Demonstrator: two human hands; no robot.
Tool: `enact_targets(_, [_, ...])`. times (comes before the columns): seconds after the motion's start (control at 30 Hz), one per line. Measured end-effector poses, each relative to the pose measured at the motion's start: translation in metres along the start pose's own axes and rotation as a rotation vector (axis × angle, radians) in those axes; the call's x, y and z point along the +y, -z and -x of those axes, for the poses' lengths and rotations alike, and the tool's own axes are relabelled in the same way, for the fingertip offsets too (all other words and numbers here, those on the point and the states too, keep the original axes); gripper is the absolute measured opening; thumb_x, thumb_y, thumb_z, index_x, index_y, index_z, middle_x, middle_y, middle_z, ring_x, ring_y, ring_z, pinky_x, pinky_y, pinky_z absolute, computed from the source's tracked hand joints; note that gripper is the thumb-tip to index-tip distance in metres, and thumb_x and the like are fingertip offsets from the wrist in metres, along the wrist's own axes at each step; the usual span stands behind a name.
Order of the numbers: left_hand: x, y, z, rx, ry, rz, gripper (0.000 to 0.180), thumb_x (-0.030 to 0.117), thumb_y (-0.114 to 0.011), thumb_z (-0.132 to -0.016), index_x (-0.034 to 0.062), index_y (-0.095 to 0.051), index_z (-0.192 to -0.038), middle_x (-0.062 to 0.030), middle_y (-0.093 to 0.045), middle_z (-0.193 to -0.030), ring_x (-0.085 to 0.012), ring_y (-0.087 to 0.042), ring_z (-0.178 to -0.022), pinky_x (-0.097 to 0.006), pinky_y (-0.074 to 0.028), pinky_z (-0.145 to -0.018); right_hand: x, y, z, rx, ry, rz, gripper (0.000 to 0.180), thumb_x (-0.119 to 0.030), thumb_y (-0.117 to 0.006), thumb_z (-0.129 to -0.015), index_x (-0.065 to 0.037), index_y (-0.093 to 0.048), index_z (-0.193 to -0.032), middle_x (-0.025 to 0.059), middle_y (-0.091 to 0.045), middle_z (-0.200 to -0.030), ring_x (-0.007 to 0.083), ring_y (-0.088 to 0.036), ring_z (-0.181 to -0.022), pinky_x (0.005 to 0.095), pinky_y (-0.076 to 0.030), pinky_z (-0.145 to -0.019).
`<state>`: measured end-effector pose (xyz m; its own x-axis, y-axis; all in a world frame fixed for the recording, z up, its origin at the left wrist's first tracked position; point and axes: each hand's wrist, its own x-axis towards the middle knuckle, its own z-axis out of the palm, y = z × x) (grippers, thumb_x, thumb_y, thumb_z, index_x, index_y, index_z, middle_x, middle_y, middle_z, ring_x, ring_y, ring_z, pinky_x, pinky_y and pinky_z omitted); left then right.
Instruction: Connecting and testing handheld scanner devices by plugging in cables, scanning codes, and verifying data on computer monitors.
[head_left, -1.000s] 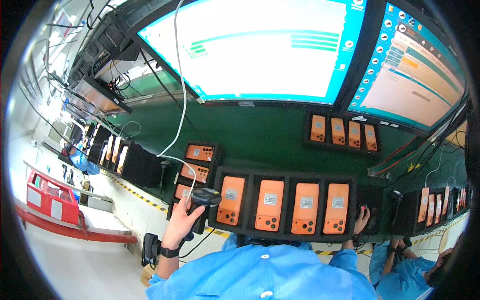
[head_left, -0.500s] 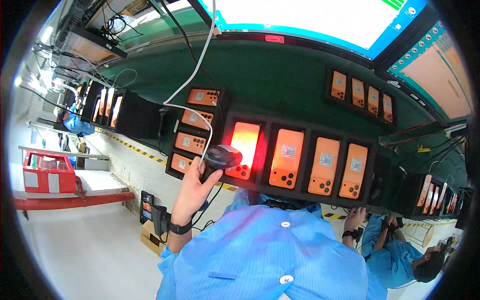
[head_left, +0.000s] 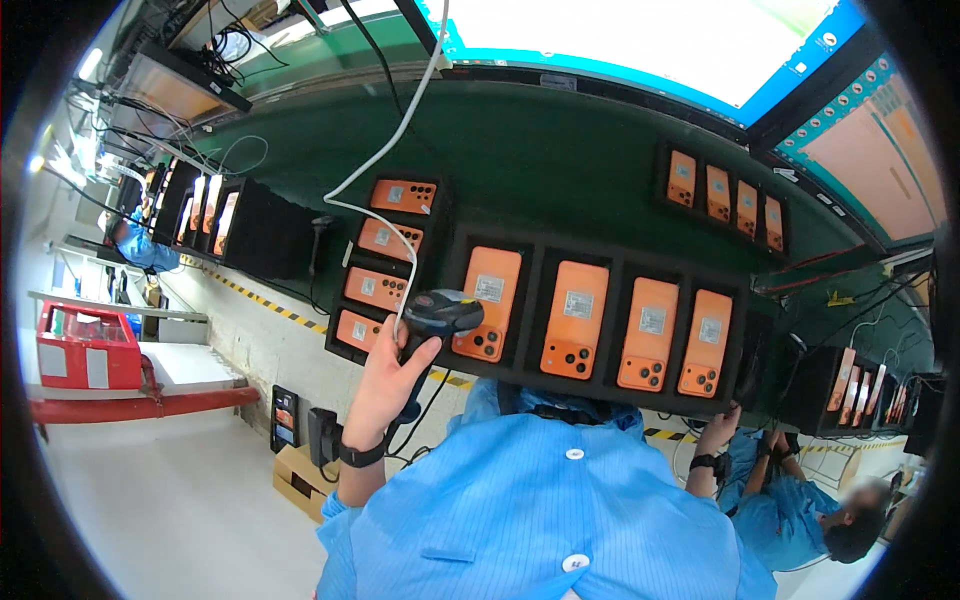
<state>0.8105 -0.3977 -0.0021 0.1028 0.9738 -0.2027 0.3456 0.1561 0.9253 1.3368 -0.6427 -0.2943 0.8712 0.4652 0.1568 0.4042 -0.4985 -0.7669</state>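
My left hand (head_left: pixel 380 375) is wrapped round the grip of a dark handheld barcode scanner (head_left: pixel 444 313). The scanner's head overlaps the lower left of an orange phone (head_left: pixel 492 290), leftmost in a black foam tray (head_left: pixel 532 300). Three more orange phones, such as the neighbouring phone (head_left: pixel 577 345), lie in that tray, labelled backs up and cameras toward me. At the tray's right front corner is my right hand (head_left: pixel 716 430), its fingertips against the edge and its other fingers too small and hidden to make out.
Left of the tray stands another black tray (head_left: pixel 383 318) of orange phones; a third tray (head_left: pixel 725 228) lies at the back right. A white cable (head_left: pixel 385 150) crosses the green bench (head_left: pixel 560 130). Monitors (head_left: pixel 640 40) line the back. A co-worker (head_left: pixel 800 515) sits at the right.
The scanner's red light on the leftmost phone has gone out. My right hand has risen slightly to the tray's corner. Green bars on the monitor have gone. My left hand keeps the scanner.
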Motion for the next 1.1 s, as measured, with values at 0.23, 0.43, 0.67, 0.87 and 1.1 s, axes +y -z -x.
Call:
enact_targets(0.23, [-0.011,0.038,0.017,0.125,0.048,-0.998,0.034,0.021,-0.070,-0.088,-0.0011,-0.046,-0.100,-0.0257,-0.060,-0.089,-0.0459,-0.061,-0.082,-0.051,-0.048,-0.070,-0.184,0.013,-0.073,-0.104,0.005,-0.525,0.020,-0.020,-0.050,-0.104,-0.003,-0.059,-0.111,-0.0033,-0.051,-0.069,0.0037,-0.045,-0.063,0.0218,-0.036,-0.059])
enact_targets(0.43, [-0.133,-0.002,-0.045,0.159,0.114,-0.807,0.038,0.023,-0.070,-0.089,-0.0012,-0.045,-0.103,-0.0294,-0.062,-0.093,-0.0480,-0.062,-0.091,-0.054,-0.050,-0.074,-0.254,-0.024,-0.084,-0.548,0.250,-0.475,0.013,-0.009,-0.051,-0.102,-0.002,-0.052,-0.112,0.0119,-0.071,-0.098,0.0183,-0.068,-0.090,0.0296,-0.051,-0.080])
enact_targets(0.67, [-0.314,-0.035,-0.180,0.182,0.267,0.354,0.025,0.026,-0.056,-0.096,0.0027,-0.047,-0.096,-0.0267,-0.062,-0.096,-0.0422,-0.060,-0.083,-0.046,-0.048,-0.072,-0.294,-0.033,-0.093,-0.412,0.691,0.193,0.012,-0.014,-0.057,-0.097,-0.002,-0.057,-0.100,0.0168,-0.065,-0.087,0.0357,-0.064,-0.084,0.0418,-0.051,-0.072])
enact_targets(0.87, [-0.222,-0.042,-0.175,0.431,-0.210,-0.600,0.030,0.028,-0.047,-0.099,-0.0013,-0.051,-0.105,-0.0244,-0.057,-0.087,-0.0441,-0.061,-0.086,-0.046,-0.047,-0.071,-0.293,-0.030,-0.095,-0.392,0.554,0.051,0.014,-0.014,-0.053,-0.100,-0.001,-0.057,-0.101,0.0137,-0.063,-0.081,0.0300,-0.064,-0.078,0.0377,-0.050,-0.071])
enact_targets(1.1, [-0.081,-0.007,-0.129,0.365,-0.392,0.113,0.015,0.019,-0.039,-0.108,0.0060,-0.047,-0.107,0.0002,-0.042,-0.072,-0.0064,-0.037,-0.061,-0.021,-0.030,-0.054,-0.316,0.007,-0.112,-0.618,0.190,-0.360,0.018,-0.017,-0.056,-0.101,0.001,-0.056,-0.100,0.0032,-0.060,-0.082,0.0070,-0.058,-0.078,0.0246,-0.047,-0.071])
